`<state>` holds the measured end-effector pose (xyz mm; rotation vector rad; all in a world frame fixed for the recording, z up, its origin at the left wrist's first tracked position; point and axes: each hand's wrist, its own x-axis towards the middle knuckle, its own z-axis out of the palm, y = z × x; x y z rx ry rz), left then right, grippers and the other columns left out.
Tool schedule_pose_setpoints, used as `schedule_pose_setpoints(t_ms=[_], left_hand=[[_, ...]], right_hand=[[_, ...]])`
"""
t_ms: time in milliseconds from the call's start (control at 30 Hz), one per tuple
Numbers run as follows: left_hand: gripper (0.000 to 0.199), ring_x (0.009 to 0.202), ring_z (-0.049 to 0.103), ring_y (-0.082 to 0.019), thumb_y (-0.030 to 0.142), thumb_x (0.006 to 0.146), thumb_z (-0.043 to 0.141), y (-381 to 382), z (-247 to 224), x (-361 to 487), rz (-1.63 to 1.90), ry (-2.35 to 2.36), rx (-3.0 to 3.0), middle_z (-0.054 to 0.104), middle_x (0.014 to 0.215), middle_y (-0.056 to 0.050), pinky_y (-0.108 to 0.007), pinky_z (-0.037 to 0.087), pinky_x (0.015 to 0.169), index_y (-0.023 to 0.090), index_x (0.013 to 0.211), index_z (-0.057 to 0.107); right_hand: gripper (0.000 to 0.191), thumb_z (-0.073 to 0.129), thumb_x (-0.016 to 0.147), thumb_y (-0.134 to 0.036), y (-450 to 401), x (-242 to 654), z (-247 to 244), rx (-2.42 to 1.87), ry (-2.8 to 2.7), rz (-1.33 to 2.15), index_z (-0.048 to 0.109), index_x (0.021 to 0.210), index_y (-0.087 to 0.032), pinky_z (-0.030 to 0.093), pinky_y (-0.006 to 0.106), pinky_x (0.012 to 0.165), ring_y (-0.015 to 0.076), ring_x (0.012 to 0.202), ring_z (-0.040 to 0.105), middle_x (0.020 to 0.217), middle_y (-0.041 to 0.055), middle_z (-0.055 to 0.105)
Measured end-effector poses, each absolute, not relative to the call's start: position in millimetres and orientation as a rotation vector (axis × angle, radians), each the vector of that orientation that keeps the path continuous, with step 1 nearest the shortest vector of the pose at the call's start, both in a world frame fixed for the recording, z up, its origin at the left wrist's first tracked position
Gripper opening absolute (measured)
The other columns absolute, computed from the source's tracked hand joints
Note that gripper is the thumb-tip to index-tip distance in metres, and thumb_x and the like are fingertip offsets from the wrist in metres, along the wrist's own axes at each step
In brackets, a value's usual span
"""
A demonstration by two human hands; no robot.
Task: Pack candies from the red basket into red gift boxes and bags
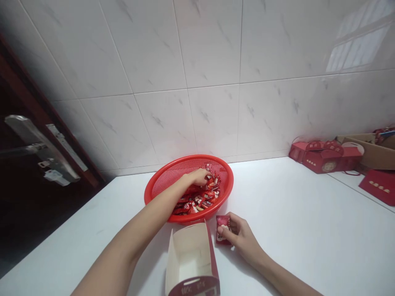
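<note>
My left hand [200, 176] reaches into a red perforated plastic basket [166, 172], its fingers curled down among wrapped candies [197, 201]. What those fingers pinch, if anything, is hidden. In my right hand [240, 234] is a small red candy packet [223, 230], gripped between thumb and fingers just to the right of a carton. That carton, an open gift box [193, 246], stands in front of the basket with its top flaps up. Its inside is cream, its outside dark red, and I see no candy in it.
Several red gift boxes [322, 158] with handles stand at the back right. Beside them are a brown cardboard box [376, 150] and a red box [378, 187]. A tiled wall [212, 115] backs the white tabletop [296, 218]. A dark door [18, 185] is at left.
</note>
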<state>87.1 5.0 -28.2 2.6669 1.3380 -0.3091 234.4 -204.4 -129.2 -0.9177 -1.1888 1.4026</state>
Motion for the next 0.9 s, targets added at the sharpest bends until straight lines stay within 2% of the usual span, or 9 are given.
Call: schedule_pose_setpoints(t_ms=[100,200,333,433,533,767,900], left_hand=[[0.062,0.124,0.06,-0.034,0.024,0.074,0.071,-1,-32,90,-0.33,1.304,2.641,0.061,0.141,-0.015,-0.035,0.049,0.1,0.019,0.136,0.062],[0.063,0.115,0.065,-0.031,0.027,0.071,0.073,-3,-34,91,-0.349,1.254,2.593,0.068,0.13,-0.012,-0.031,0.051,0.094,0.019,0.132,0.064],[0.052,0.099,0.069,-0.024,0.02,0.077,0.061,0,-34,89,-0.337,1.226,2.497,0.074,0.116,-0.006,-0.026,0.052,0.083,0.021,0.129,0.065],[0.04,0.093,0.068,-0.021,0.017,0.082,0.049,1,-34,85,-0.279,1.224,2.438,0.074,0.112,-0.004,-0.024,0.051,0.078,0.022,0.115,0.07],[0.033,0.09,0.066,-0.02,0.022,0.084,0.047,2,-34,82,-0.202,1.198,2.395,0.074,0.106,-0.003,-0.023,0.05,0.076,0.023,0.106,0.071],[0.026,0.086,0.06,-0.019,0.026,0.078,0.059,8,-40,77,-0.073,1.173,2.303,0.072,0.09,-0.001,-0.022,0.048,0.074,0.019,0.101,0.067],[0.021,0.08,0.061,-0.019,0.024,0.077,0.064,7,-51,71,0.012,1.233,2.308,0.072,0.085,0.0,-0.024,0.047,0.07,0.021,0.097,0.066]], right_hand=[[0.048,0.08,0.074,-0.059,-204,236,-129,-0.909,-1.168,1.403,0.054,0.079,-0.018,0.045,0.026,0.063,0.0134,0.07,0.058,0.074,0.0005,0.061],[0.049,0.08,0.074,-0.059,-204,236,-129,-0.895,-1.144,1.422,0.055,0.08,-0.017,0.045,0.025,0.062,0.0122,0.069,0.058,0.075,0.0004,0.062],[0.05,0.081,0.073,-0.059,-205,237,-128,-0.907,-1.104,1.456,0.056,0.081,-0.017,0.045,0.024,0.058,0.0125,0.068,0.058,0.074,0.0007,0.062],[0.051,0.08,0.073,-0.061,-204,238,-128,-0.911,-1.085,1.471,0.055,0.081,-0.017,0.045,0.024,0.055,0.0131,0.066,0.058,0.073,0.0006,0.062],[0.049,0.08,0.074,-0.059,-204,238,-128,-0.906,-1.091,1.454,0.057,0.082,-0.017,0.045,0.023,0.055,0.0124,0.065,0.057,0.073,0.0006,0.062],[0.048,0.08,0.075,-0.058,-204,237,-129,-0.893,-1.095,1.468,0.057,0.082,-0.017,0.043,0.023,0.054,0.0111,0.064,0.053,0.072,-0.0006,0.06],[0.047,0.079,0.076,-0.058,-204,238,-129,-0.893,-1.111,1.461,0.057,0.081,-0.017,0.044,0.023,0.055,0.0109,0.063,0.052,0.071,-0.0011,0.059]])
